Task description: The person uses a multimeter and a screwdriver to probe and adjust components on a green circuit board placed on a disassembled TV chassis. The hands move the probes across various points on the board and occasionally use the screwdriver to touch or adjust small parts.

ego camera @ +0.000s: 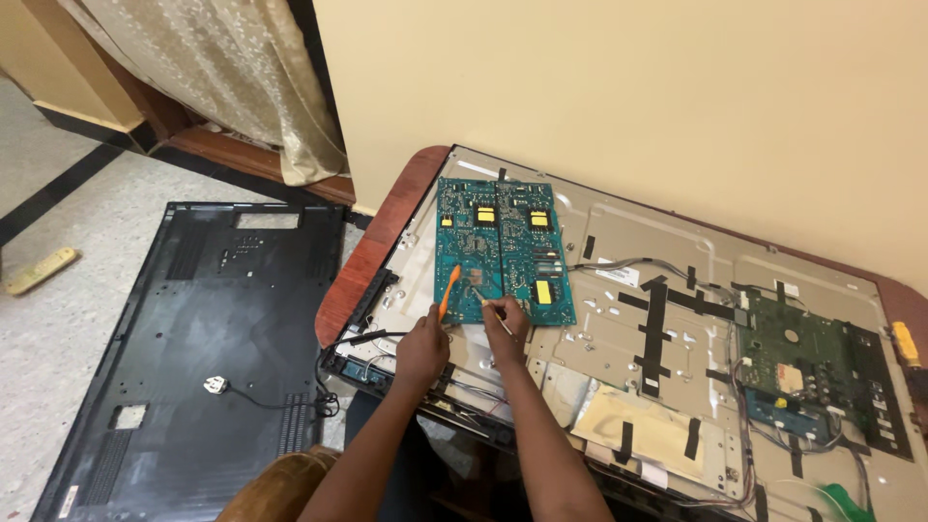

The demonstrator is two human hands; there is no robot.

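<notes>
Hands [464, 338] at teal circuit board [503, 246]; black back cover [193, 338] on floor beside table [372, 246]

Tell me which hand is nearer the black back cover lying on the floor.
Left. The left hand, holding an orange tool, sits closer to the back cover; the right hand is farther along the teal board.

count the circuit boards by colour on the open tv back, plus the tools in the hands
teal boards: 1
dark green boards: 1
orange tools, in the left hand: 1
thin pale tools, in the right hand: 1
total: 4
</notes>
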